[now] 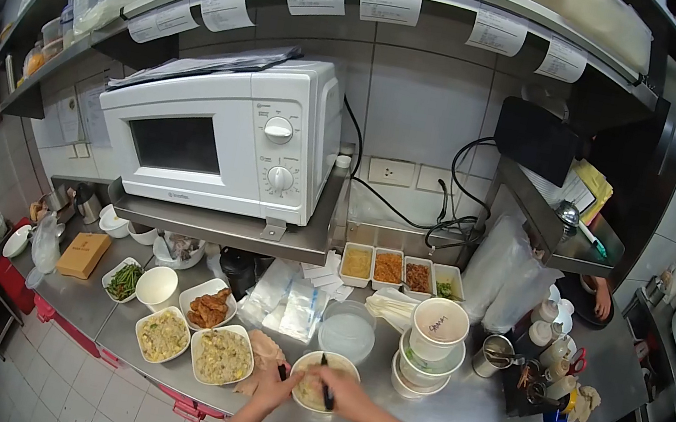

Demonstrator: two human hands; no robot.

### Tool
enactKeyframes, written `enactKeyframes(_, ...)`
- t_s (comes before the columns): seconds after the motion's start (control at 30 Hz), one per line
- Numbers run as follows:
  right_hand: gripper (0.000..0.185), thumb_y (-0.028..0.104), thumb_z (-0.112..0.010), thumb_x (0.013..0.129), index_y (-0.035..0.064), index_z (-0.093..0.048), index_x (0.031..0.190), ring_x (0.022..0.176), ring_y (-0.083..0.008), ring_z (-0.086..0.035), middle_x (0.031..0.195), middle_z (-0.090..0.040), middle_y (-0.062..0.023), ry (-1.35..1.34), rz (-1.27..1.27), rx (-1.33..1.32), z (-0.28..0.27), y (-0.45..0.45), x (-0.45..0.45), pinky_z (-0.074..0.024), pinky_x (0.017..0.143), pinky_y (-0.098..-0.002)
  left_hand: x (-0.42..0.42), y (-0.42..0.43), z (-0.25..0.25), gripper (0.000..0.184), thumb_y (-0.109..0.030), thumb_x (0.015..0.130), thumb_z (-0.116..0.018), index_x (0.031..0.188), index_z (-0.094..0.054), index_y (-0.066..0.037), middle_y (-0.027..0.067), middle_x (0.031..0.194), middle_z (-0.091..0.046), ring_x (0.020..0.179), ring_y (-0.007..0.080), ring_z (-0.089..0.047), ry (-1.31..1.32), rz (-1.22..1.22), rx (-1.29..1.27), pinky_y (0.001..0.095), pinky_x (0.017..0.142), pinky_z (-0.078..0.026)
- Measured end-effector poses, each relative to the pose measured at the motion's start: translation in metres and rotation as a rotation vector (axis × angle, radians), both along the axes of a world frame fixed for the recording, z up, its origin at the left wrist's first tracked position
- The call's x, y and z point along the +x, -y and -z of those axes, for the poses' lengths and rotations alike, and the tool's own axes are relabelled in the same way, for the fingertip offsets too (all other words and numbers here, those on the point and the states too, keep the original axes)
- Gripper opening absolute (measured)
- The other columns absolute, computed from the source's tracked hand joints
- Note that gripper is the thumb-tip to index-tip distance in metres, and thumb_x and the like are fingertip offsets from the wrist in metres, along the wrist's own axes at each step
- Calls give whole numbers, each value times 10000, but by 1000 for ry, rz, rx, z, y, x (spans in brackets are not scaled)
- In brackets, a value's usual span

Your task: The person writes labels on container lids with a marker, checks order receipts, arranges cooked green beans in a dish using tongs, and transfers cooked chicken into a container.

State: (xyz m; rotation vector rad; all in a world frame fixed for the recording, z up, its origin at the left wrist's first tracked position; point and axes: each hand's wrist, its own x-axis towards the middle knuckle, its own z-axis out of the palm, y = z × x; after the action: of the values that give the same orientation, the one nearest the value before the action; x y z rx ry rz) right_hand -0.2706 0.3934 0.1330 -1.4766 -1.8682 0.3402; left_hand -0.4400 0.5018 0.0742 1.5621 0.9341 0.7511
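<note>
My right hand is closed around a black marker, held over a round tub with a pale lid near the counter's front edge. At that tub's left side is my left hand, with a small black thing at its fingers; its grip is too small to make out. Crumpled brownish material lies just left of the tub. Further left stand two square bowls of fried rice, a bowl of fried chicken and a bowl of green beans.
Stacked tubs stand to the right, beside a metal cup and sauce bottles. Clear round lids and plastic packets lie behind the hands. A microwave sits above. Another person's hand shows at far right.
</note>
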Motion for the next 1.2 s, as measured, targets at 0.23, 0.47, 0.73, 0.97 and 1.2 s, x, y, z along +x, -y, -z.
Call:
enactKeyframes(0.23, 405, 232, -550, 864, 66, -457, 1221, 993, -385, -558, 1084, -584, -222, 135, 98, 17, 20, 29, 26, -407, 909, -436, -9, 10, 7, 300, -115, 819, -664, 929, -393, -48, 24, 772, -448, 618, 101, -501, 159, 24, -137, 249, 483, -455)
enactKeyframes(0.47, 382, 328, -544, 869, 54, -493, 1129, 1202, -380, -425, 1242, -501, -222, 195, 34, 34, -20, 39, -1, -308, 1019, -418, -15, 47, 3, 302, -104, 828, -659, 933, -377, -75, 16, 772, -437, 637, 91, -479, 206, 53, -206, 252, 496, -464)
enactKeyframes(0.73, 371, 294, -607, 831, 52, -526, 1101, 1059, -374, -527, 1123, -570, -199, 122, 56, -74, 13, 46, 32, -383, 935, -438, -11, 54, 11, 300, -104, 821, -664, 912, -380, -66, 3, 764, -438, 627, 76, -453, 239, 12, -92, 228, 539, -433)
enactKeyframes(0.97, 231, 188, -526, 884, 23, -536, 1045, 881, -314, -620, 1019, -642, -144, -400, 68, 76, -41, 27, -14, -447, 831, -358, -18, 78, -30, 400, -298, 796, -708, 889, -400, -61, 4, 671, -445, 518, 74, -476, 111, 24, -293, 229, 432, -441)
enactKeyframes(1.2, 168, 162, -488, 922, 16, -527, 993, 904, -225, -632, 936, -675, -122, -264, 107, 4, -10, 26, -1, -458, 802, -322, -16, 70, 4, 325, -180, 833, -660, 978, -391, -71, 10, 855, -460, 711, 97, -553, 344, 37, -441, 260, 609, -542)
